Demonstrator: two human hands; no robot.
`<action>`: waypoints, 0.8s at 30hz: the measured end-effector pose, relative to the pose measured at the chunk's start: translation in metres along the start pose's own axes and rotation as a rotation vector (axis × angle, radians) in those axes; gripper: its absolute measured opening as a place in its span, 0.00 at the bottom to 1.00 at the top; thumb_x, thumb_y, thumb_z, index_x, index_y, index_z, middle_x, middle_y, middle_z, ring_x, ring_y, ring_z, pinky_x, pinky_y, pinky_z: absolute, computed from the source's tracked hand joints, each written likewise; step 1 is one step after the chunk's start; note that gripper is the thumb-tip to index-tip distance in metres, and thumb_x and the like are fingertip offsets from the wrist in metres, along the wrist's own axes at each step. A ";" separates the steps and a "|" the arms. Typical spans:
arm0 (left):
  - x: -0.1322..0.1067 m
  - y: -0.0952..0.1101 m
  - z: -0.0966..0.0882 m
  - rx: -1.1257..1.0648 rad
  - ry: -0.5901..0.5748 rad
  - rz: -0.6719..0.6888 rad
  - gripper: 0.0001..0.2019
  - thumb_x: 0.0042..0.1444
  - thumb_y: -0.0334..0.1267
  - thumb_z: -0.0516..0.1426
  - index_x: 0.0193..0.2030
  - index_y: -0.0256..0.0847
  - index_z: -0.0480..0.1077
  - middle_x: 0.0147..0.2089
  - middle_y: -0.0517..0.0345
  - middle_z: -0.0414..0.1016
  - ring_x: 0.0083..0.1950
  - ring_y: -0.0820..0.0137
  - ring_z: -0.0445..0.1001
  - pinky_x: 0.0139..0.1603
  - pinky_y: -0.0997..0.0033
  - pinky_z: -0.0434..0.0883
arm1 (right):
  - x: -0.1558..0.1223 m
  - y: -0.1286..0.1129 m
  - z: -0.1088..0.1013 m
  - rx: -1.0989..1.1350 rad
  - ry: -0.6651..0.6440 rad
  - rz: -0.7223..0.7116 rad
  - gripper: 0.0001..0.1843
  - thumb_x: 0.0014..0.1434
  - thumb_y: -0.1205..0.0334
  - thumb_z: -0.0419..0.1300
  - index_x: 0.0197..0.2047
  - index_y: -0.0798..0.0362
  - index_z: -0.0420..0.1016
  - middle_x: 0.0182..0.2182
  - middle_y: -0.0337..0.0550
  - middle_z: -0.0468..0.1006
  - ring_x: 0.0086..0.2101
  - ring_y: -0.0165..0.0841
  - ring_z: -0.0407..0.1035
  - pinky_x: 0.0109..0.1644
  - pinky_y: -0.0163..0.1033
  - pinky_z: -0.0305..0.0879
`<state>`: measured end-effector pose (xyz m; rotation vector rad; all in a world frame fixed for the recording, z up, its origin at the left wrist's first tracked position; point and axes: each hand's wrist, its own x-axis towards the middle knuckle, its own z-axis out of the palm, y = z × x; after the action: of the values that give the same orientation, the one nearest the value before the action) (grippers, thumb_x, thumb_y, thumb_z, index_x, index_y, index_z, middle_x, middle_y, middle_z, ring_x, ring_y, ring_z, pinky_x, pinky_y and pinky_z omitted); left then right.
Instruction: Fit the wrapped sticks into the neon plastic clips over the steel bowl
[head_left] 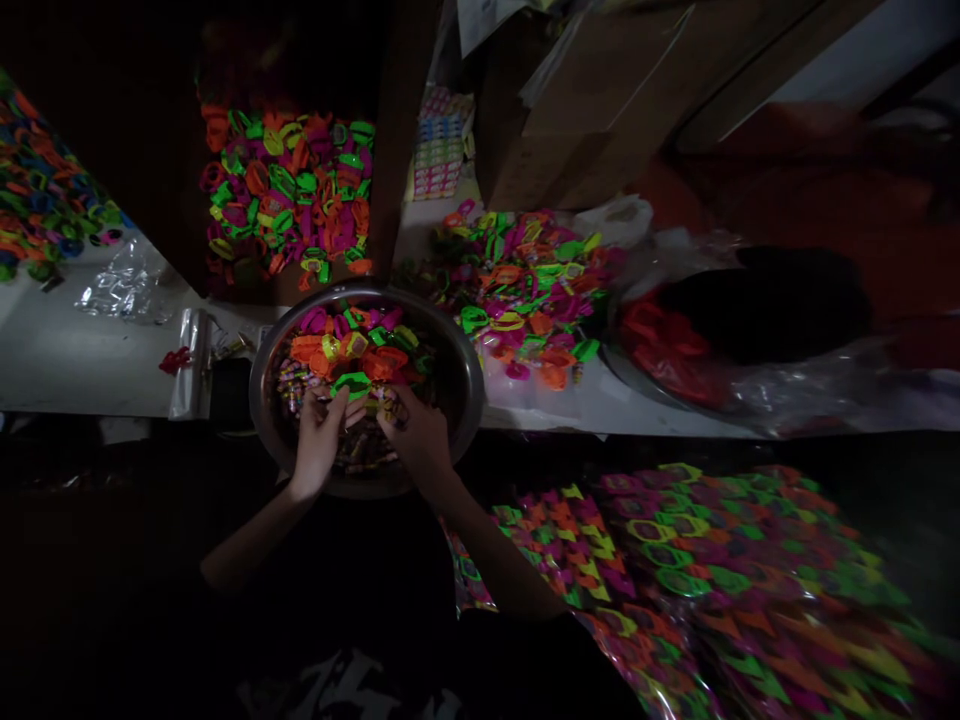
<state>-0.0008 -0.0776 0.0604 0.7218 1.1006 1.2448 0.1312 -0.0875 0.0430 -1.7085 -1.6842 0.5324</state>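
Both hands are over a round metal bowl (474,400). My left hand (321,440) pinches a bright green toy watch (351,385) between thumb and fingers. A few small wrapped candies (391,408) show at the curled fingers of my right hand (418,435), just right of the green watch. Orange, yellow and magenta toy watches (322,350) are heaped in the far half of the bowl. More wrapped candies (364,450) lie in its near half and along the left side, partly hidden by my hands. The picture is dark.
Behind the bowl, a cardboard box (289,290) is full of toy watches. A loose pile of watches (532,290) covers the table on the right. Plastic packs of watches (675,550) lie below the table edge. A clear plastic roll (189,365) is left of the bowl.
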 end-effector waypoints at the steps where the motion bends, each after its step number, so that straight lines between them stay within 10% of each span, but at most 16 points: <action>1: 0.000 0.000 -0.001 -0.007 0.001 -0.008 0.21 0.47 0.47 0.63 0.37 0.42 0.54 0.36 0.60 0.76 0.44 0.61 0.78 0.50 0.57 0.73 | 0.000 0.001 0.000 -0.014 -0.022 -0.016 0.18 0.51 0.63 0.57 0.47 0.47 0.72 0.34 0.43 0.81 0.34 0.39 0.75 0.38 0.39 0.68; 11: 0.017 0.003 -0.006 0.198 -0.248 -0.033 0.17 0.51 0.47 0.61 0.38 0.40 0.58 0.39 0.54 0.76 0.46 0.64 0.77 0.50 0.60 0.71 | 0.021 0.022 -0.018 0.090 -0.033 0.040 0.12 0.54 0.58 0.56 0.42 0.49 0.73 0.31 0.41 0.79 0.33 0.38 0.74 0.36 0.38 0.67; 18: 0.022 0.020 -0.021 1.152 -0.379 0.569 0.14 0.57 0.43 0.57 0.47 0.42 0.63 0.47 0.52 0.71 0.51 0.63 0.70 0.53 0.63 0.66 | 0.026 0.031 -0.028 0.142 -0.068 0.128 0.11 0.52 0.55 0.57 0.35 0.50 0.75 0.28 0.40 0.78 0.32 0.37 0.73 0.34 0.37 0.64; 24: 0.044 0.001 -0.022 1.551 -0.767 0.712 0.13 0.59 0.29 0.51 0.50 0.40 0.66 0.55 0.48 0.67 0.58 0.60 0.63 0.58 0.60 0.59 | 0.027 0.049 -0.028 0.110 -0.016 0.164 0.13 0.52 0.53 0.57 0.35 0.52 0.75 0.26 0.40 0.77 0.30 0.36 0.72 0.32 0.36 0.63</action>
<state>-0.0232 -0.0375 0.0432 2.6515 0.9916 0.2513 0.1876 -0.0630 0.0320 -1.7755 -1.5043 0.7032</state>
